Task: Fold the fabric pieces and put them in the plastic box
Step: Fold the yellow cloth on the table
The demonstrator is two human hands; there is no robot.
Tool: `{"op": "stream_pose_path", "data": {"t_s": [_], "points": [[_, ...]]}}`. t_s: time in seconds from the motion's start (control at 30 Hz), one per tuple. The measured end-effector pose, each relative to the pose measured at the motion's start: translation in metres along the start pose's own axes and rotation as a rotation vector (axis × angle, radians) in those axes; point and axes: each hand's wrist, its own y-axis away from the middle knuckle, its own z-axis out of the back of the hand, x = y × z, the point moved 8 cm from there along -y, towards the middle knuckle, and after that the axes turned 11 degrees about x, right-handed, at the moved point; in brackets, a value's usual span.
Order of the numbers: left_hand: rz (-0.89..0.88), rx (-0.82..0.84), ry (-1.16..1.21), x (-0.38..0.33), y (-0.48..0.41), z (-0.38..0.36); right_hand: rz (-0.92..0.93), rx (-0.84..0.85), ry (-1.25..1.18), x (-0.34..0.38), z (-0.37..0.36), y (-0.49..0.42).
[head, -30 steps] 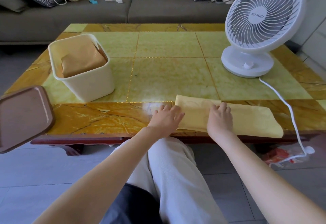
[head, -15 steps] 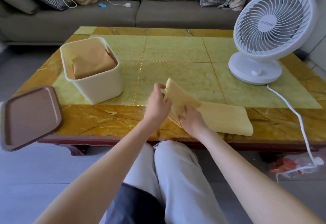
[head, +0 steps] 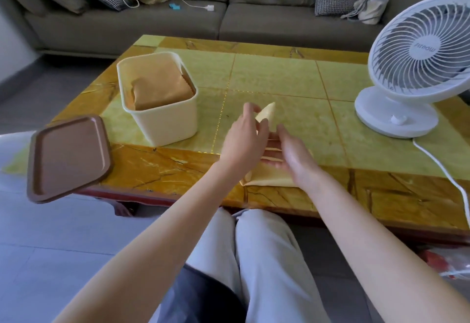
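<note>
A pale yellow fabric piece (head: 267,179) lies folded at the near edge of the table, mostly hidden under my hands. My left hand (head: 243,139) pinches one raised corner of it, which sticks up above my fingers. Flat over the folded part lies my right hand (head: 292,156), fingers straight, pressing it down. The cream plastic box (head: 173,121) stands to the left of my hands on the table, and folded orange-tan fabric (head: 160,88) fills it nearly to the rim.
The brown lid (head: 67,157) hangs over the table's left front corner. A white desk fan (head: 419,68) stands at the right, its cord (head: 447,177) running off the front edge. A grey sofa with cushions and bags is behind the yellow tiled table (head: 279,78).
The long strip of fabric has been folded from the right toward the left into a short bundle. My left hand lifted its left end; my right hand moved left onto the fold.
</note>
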Motion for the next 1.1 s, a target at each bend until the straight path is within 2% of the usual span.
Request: {"op": "stream_pose_path", "data": {"t_s": [0.07, 0.13, 0.2, 0.27, 0.37, 0.5, 0.7, 0.8, 0.93, 1.0, 1.1], "points": [[-0.020, 0.129, 0.117, -0.011, -0.001, -0.032, -0.010, -0.027, 0.019, -0.001, 0.034, 0.013], [-0.036, 0.301, 0.175, -0.016, 0.003, -0.067, -0.072, -0.122, 0.099, -0.009, 0.069, 0.022], [-0.050, 0.445, 0.147, -0.013, 0.010, -0.095, -0.145, -0.213, 0.197, -0.024, 0.097, 0.027], [-0.075, 0.515, -0.011, -0.002, 0.016, -0.110, -0.193, -0.225, 0.253, -0.039, 0.106, 0.028], [-0.099, 0.505, -0.331, 0.018, 0.019, -0.113, -0.221, -0.217, 0.305, -0.055, 0.107, 0.026], [-0.028, 0.418, -0.503, 0.044, 0.019, -0.101, -0.183, -0.239, 0.390, -0.060, 0.105, 0.021], [0.003, 0.485, -0.481, 0.062, 0.021, -0.100, -0.178, -0.258, 0.435, -0.067, 0.109, 0.024], [-0.016, 0.463, -0.477, 0.061, 0.021, -0.100, -0.227, -0.256, 0.484, -0.069, 0.111, 0.024], [-0.017, 0.433, -0.554, 0.066, 0.022, -0.101, -0.346, -0.338, 0.784, -0.063, 0.117, 0.024], [0.017, 0.430, -0.625, 0.075, 0.024, -0.103, -0.346, -0.319, 0.696, -0.061, 0.114, 0.021], [0.068, 0.408, -0.716, 0.088, 0.027, -0.100, -0.343, -0.236, 0.399, -0.067, 0.102, 0.016]]}}
